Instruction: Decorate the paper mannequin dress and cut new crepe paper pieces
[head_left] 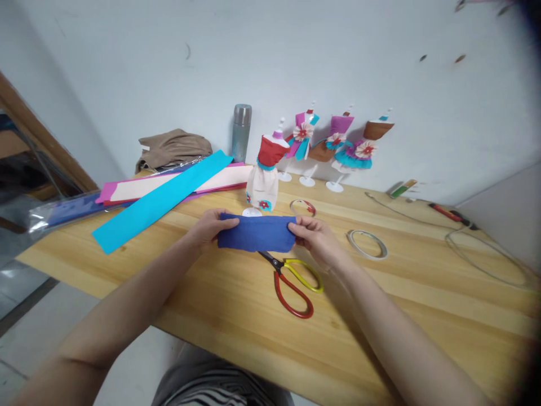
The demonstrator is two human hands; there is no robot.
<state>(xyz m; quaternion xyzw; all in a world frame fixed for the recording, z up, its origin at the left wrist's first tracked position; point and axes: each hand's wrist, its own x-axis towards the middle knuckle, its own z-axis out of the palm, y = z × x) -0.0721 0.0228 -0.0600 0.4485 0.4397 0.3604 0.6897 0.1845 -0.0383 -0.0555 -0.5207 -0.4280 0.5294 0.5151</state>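
A dark blue strip of crepe paper [257,233] is stretched between my two hands above the table. My left hand [212,224] pinches its left end, thumb on the front. The right end is pinched by my right hand [310,234]. Just behind the strip stands a small dress form [265,175] with a red top, a pale pink skirt and red-and-blue flowers. Scissors [291,282] with one red and one yellow handle lie open below the strip, their blade tips hidden beneath it.
Long paper strips, a bright blue one [163,200] on top, lie at the left beside a folded brown cloth [175,148]. A metal flask [241,134] and three dressed forms [338,146] line the wall. Tape rolls [367,244], a glue gun [448,213] and its cord are at the right.
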